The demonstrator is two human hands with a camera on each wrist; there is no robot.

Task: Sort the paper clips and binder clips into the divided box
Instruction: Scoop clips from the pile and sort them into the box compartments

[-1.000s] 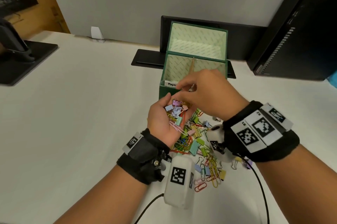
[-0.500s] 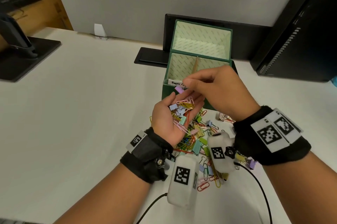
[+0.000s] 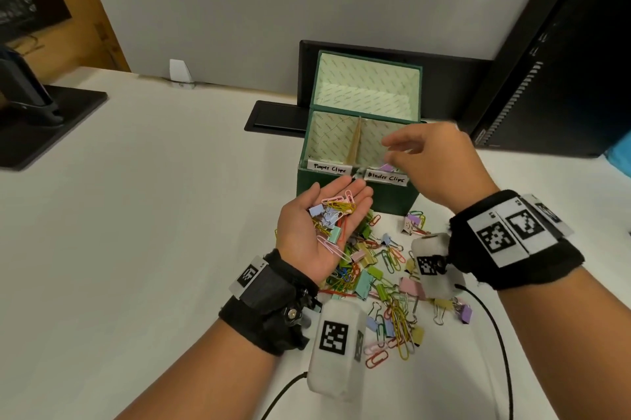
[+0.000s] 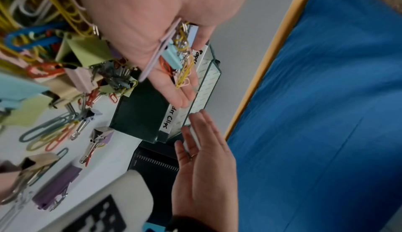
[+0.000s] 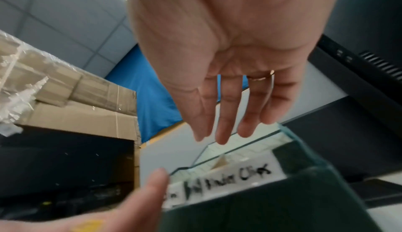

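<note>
The green divided box stands open, labelled "Paper Clips" on the left and "Binder Clips" on the right. My left hand is palm up in front of it, with flat fingers carrying a small heap of paper clips and binder clips. My right hand hovers over the right compartment with fingers spread and nothing in them. A purple binder clip shows just below those fingers, behind the "Binder Clips" label. In the right wrist view the right hand's fingers are straight above the box rim.
A loose pile of coloured clips lies on the white table in front of the box, under my wrists. Black monitor bases stand behind the box, a black monitor to the right, and another stand at far left.
My right hand pinched a purple binder clip from the left palm, carried it right over the binder clips compartment and opened. The left hand stayed palm up and flattened.
</note>
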